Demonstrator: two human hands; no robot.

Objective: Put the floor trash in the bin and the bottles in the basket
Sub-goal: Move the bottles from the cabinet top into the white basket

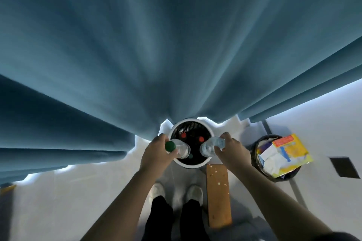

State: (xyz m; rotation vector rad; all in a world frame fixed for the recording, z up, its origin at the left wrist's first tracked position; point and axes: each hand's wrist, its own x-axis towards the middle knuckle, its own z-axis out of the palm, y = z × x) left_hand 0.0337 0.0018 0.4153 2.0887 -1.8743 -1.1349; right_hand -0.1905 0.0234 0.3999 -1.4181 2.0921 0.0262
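Now, head view: left hand (pixel 156 150) grips green-capped bottle (pixel 179 148), right hand (pixel 229 148) grips clear bottle (pixel 210 146), both over white basket (pixel 188 164) w/ red-capped bottles (pixel 183 135) already inside. Bin (pixel 260 164) at right holds trash. Judged nearly done; remaining: release both.

Bare forearms behind left hand (pixel 156 152) and right hand (pixel 232 150); below, between them, black trousers (pixel 162 219), pale shoes (pixel 195 191).

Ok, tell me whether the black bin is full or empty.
Full: the bin holds a yellow wrapper and papers heaped above its rim.
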